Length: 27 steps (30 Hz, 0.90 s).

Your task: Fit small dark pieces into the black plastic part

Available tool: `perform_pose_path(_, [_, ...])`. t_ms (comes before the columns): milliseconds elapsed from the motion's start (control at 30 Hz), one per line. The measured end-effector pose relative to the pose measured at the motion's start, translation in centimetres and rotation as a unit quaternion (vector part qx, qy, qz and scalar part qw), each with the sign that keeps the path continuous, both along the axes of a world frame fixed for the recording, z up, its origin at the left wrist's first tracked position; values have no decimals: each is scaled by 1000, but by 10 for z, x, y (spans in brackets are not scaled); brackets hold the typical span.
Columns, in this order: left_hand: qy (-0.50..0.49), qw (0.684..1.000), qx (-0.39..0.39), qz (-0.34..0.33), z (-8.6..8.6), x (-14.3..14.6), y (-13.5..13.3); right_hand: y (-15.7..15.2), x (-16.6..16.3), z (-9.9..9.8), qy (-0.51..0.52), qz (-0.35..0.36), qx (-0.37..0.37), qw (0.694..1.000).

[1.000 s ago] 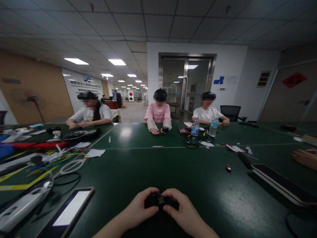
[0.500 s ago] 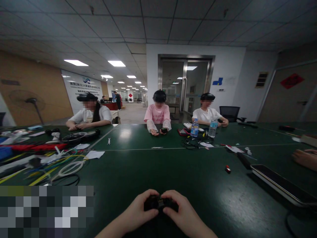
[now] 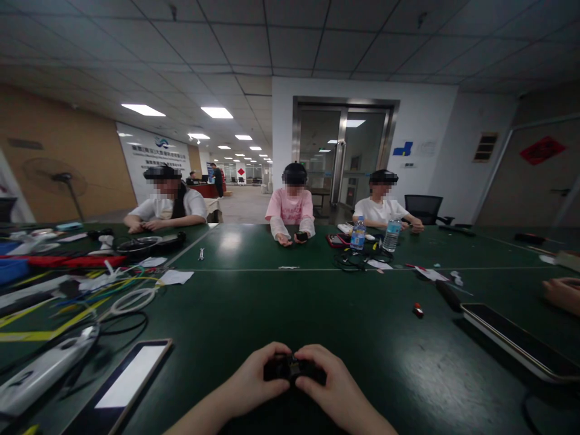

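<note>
At the near edge of the table, both hands hold one small black object [image 3: 293, 367] between thumbs and fingers. My left hand [image 3: 254, 377] is curled around its left side, with the thumb pressed along the near face. My right hand [image 3: 333, 380] grips the other side the same way, and the two thumb tips almost meet. Fingers cover much of the object, so its exact kind is hard to make out; a small lighter detail shows at its middle.
A phone with a lit screen [image 3: 131, 374] and a white power strip [image 3: 49, 368] lie to the left, near tangled cables [image 3: 131, 301]. On the right are a dark-screened device [image 3: 516, 341] and a small red item [image 3: 417, 310]. Bottles [image 3: 391, 234] stand farther back, before seated people.
The view has shifted slightly, moving the background a little to the right. My hands keep nearly the same hold on the black object. The lower-left area, pixelated before, now shows the phone and power strip.
</note>
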<state>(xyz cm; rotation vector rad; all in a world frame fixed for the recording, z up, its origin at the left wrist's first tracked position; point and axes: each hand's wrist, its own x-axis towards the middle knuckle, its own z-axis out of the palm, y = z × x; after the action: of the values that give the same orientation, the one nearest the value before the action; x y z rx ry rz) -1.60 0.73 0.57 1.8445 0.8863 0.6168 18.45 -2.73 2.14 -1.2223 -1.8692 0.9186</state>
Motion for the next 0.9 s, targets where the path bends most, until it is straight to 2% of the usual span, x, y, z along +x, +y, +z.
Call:
perform_pose_path(333, [-3, 1000, 1, 3, 0, -1, 0, 5, 1, -10, -10, 3, -5, 1000])
perform_pose_path(533, [-36, 999, -19, -14, -3, -2, 1, 4, 0, -9, -23, 4, -9, 1000])
perform_pose_path(733, [-29, 999, 15, -8, -3, -4, 2, 3, 1, -8, -12, 9, 6, 1000])
perform_pose_path(900, [-29, 999, 5, -18, -1, -4, 1, 3, 1, -10, -25, 8, -3, 1000])
